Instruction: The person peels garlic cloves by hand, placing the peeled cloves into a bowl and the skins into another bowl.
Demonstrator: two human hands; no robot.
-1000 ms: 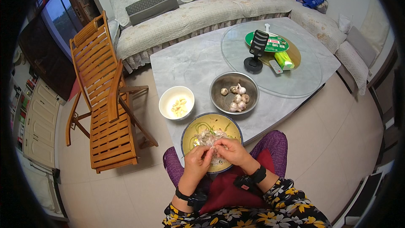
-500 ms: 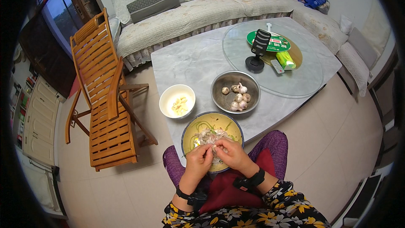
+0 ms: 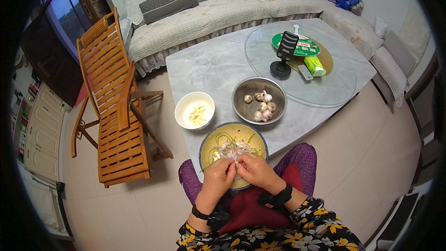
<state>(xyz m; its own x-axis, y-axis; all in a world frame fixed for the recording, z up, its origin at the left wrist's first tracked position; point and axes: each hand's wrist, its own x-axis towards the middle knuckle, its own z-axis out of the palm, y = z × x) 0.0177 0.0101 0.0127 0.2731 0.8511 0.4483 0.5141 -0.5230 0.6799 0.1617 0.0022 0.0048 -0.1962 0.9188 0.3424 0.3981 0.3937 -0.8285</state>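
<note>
My left hand and my right hand meet over the near side of a yellow bowl with a blue rim. Both are closed in a pinch, fingertips together on a small pale garlic clove, mostly covered by the fingers. Papery garlic skins and green stalk strips lie heaped in this bowl. Beyond it to the left, a white bowl holds several peeled cloves. To the right of that, a steel bowl contains several whole garlic bulbs.
The bowls stand at the near end of a grey marble table. Its round glass turntable carries a black stand, a green oval fan-like board and a tissue pack. A wooden folding chair is at left, a sofa behind.
Both hands stay over the yellow bowl, fingertips still together on the clove, with only a slight shift of the fingers. The bowls and their contents look the same.
</note>
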